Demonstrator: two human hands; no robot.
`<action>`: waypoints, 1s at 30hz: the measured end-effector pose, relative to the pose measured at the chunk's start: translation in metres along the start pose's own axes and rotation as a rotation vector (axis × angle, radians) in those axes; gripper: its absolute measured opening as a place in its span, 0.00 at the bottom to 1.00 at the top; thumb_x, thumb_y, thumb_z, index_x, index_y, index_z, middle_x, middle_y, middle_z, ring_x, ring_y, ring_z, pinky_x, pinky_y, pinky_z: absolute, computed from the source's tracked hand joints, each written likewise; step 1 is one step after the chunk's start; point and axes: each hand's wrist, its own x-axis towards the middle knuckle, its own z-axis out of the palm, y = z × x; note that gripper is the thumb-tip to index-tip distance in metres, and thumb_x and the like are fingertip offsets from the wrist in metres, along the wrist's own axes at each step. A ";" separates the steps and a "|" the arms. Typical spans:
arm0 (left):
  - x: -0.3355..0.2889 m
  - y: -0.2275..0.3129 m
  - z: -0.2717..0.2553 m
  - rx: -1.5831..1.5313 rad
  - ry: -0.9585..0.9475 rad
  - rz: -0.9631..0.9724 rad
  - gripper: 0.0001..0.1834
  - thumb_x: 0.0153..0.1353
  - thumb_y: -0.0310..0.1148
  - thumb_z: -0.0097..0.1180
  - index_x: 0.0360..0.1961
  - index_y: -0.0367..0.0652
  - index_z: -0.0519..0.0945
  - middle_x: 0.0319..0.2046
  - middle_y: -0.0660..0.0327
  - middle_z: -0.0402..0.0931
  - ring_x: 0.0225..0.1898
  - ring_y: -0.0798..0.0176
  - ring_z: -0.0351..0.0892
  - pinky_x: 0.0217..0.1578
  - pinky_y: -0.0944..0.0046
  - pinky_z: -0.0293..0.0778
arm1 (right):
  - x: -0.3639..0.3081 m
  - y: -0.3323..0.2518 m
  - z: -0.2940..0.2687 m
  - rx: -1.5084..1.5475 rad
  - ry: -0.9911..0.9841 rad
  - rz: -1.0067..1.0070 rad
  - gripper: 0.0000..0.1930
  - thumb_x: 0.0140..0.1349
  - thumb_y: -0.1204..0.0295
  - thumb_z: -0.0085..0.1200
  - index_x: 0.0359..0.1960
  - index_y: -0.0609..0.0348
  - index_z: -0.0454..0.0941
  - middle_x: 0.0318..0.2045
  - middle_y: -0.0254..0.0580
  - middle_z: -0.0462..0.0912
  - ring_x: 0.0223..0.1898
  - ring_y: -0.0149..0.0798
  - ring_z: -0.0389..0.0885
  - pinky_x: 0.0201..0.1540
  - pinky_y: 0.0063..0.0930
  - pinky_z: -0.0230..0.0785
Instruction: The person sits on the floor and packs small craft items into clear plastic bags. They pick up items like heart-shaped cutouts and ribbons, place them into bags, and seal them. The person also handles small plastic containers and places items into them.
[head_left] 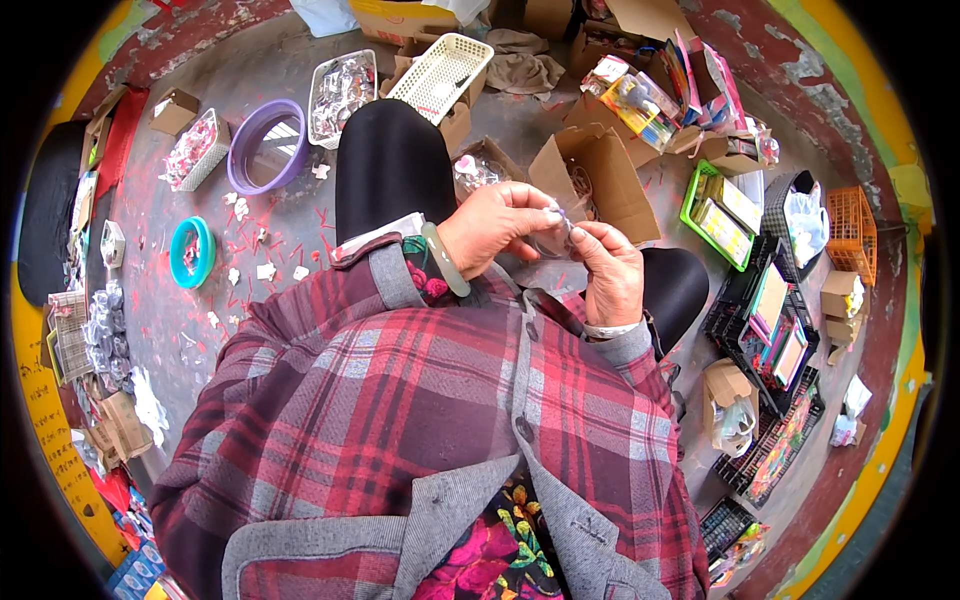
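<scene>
In front of my body both hands meet at a small clear plastic bag (549, 241). My left hand (487, 222) pinches its upper edge between thumb and fingers. From the other side my right hand (612, 272) grips the same edge with thumb and forefinger. What the bag contains, if anything, I cannot make out. Just beyond my hands stands an open cardboard box (628, 190) with some thin loops inside. Beside it, partly behind my left hand, a smaller box holds clear-wrapped pieces (478, 170).
Left on the floor are a purple basin (236, 150), a teal tub (176, 255) and white baskets (331, 130) of small parts. Red and white scraps (265, 271) litter the ground. To the right sit a green tray (690, 208), black crates (715, 322) and an orange basket (853, 215).
</scene>
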 end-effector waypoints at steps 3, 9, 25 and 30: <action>-0.003 0.009 -0.001 0.015 0.108 0.084 0.13 0.57 0.33 0.56 0.43 0.40 0.75 0.37 0.64 0.75 0.38 0.73 0.75 0.28 0.77 0.73 | 0.004 -0.008 -0.003 -0.057 0.018 -0.075 0.06 0.55 0.78 0.55 0.34 0.66 0.78 0.26 0.33 0.78 0.27 0.23 0.71 0.31 0.14 0.62; -0.036 0.053 -0.021 0.015 0.115 0.412 0.12 0.62 0.29 0.46 0.45 0.36 0.73 0.42 0.57 0.75 0.44 0.69 0.74 0.36 0.72 0.75 | 0.026 -0.029 0.001 -0.251 0.027 -0.180 0.06 0.57 0.77 0.53 0.34 0.67 0.77 0.26 0.30 0.77 0.26 0.21 0.70 0.29 0.12 0.61; -0.092 0.042 -0.084 -0.073 0.315 0.347 0.11 0.62 0.28 0.45 0.43 0.35 0.74 0.40 0.54 0.76 0.44 0.64 0.76 0.36 0.72 0.74 | 0.128 0.094 0.023 -1.374 -0.073 -0.346 0.08 0.55 0.70 0.47 0.30 0.58 0.76 0.28 0.52 0.79 0.33 0.54 0.77 0.38 0.43 0.68; -0.094 0.028 -0.097 -0.104 0.378 0.318 0.10 0.61 0.27 0.47 0.42 0.36 0.74 0.39 0.54 0.77 0.42 0.64 0.77 0.35 0.71 0.74 | 0.156 0.132 0.022 -1.577 -0.050 -0.314 0.09 0.55 0.73 0.43 0.34 0.62 0.73 0.26 0.55 0.78 0.31 0.56 0.78 0.35 0.45 0.70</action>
